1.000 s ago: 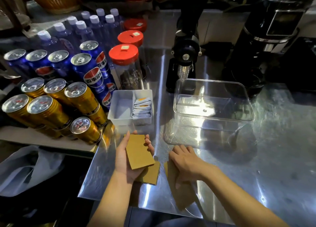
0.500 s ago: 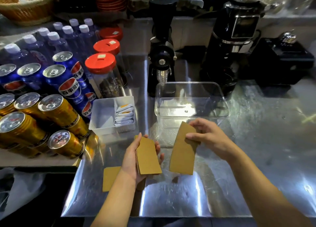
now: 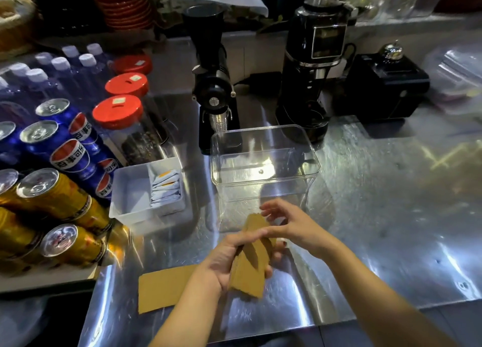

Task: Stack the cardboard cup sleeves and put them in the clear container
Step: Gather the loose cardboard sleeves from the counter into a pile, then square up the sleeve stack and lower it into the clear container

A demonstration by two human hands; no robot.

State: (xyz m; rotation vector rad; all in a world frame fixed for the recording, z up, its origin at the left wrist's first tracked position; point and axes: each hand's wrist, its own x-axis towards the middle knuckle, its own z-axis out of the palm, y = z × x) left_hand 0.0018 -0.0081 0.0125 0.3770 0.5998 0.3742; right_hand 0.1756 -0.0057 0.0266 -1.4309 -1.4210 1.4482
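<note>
sleeves (image 3: 250,265) | clasped in left hand (image 3: 221,264) | right hand (image 3: 294,224) spread, touching top | edges to be squared before container (image 3: 266,164); one sleeve (image 3: 164,288) left on counter

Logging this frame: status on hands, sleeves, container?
Left hand holding sleeve stack; right hand open at its top. One sleeve on counter. Clear container empty, unobstructed.

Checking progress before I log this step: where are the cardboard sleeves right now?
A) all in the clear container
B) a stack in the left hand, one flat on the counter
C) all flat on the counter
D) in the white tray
B: the left hand grips the sleeve stack, one loose sleeve lies on the counter, and the clear container holds none.
</note>
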